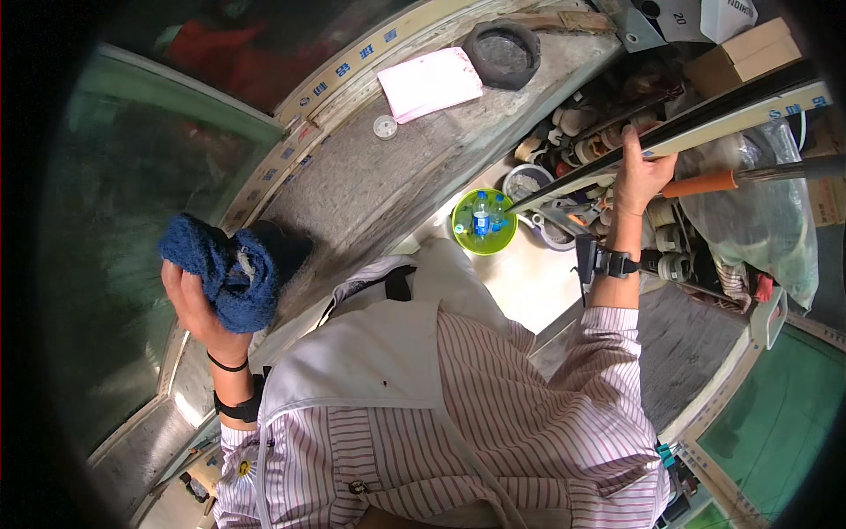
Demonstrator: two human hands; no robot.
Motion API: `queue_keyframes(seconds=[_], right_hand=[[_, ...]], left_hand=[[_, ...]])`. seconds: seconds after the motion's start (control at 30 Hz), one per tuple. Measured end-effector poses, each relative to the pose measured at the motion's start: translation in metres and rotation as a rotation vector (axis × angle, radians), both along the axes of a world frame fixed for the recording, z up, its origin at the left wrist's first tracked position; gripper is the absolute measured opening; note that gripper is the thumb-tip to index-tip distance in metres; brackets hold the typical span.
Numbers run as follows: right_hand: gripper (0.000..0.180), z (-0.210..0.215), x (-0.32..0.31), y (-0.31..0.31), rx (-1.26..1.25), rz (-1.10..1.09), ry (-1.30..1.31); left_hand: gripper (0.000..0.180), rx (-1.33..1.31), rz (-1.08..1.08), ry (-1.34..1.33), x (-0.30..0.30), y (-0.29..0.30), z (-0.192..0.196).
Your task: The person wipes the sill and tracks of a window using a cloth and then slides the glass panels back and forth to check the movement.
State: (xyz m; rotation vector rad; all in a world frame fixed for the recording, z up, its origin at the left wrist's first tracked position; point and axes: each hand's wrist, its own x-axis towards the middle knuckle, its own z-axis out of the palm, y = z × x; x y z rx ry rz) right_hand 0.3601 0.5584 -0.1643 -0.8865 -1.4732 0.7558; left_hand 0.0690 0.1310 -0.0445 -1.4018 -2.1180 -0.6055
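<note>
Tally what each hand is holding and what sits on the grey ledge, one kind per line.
Blue cloths, bunched in the left hand: 1
Long frame bars, gripped by the right hand: 1
Pink cloths on the ledge: 1
Dark round bowls on the ledge: 1
Small white caps on the ledge: 1
Total: 5

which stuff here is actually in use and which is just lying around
In use:
- blue knitted cloth, bunched in the left hand
- long metal frame bar, gripped by the right hand

Lying about:
- pink cloth on the grey ledge
- small white cap
- black round bowl
- green tub holding bottles
- tape rolls
</note>
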Motion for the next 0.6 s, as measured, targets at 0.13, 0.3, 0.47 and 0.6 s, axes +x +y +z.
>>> queue_keyframes(seconds=[0.13, 0.3, 0.47, 0.6], right_hand=[[0.031, 0.010, -0.012, 0.011, -0.030, 0.061, 0.152], [0.027, -0.041, -0.009, 0.029, -0.086, 0.052, 0.066], [0.030, -0.133, 0.006, 0.044, -0.146, -0.031, -0.053], [0.038, -0.164, 0.010, 0.047, -0.329, 0.048, 0.112]], left_hand=[[0.062, 0.002, -0.032, 0.021, 0.006, 0.011, 0.000], [0.072, -0.058, -0.037, 0.013, 0.015, 0.020, -0.001], [0.070, -0.063, -0.058, 0.035, 0.022, 0.029, -0.002], [0.064, -0.056, -0.061, 0.043, 0.022, 0.025, -0.007]])
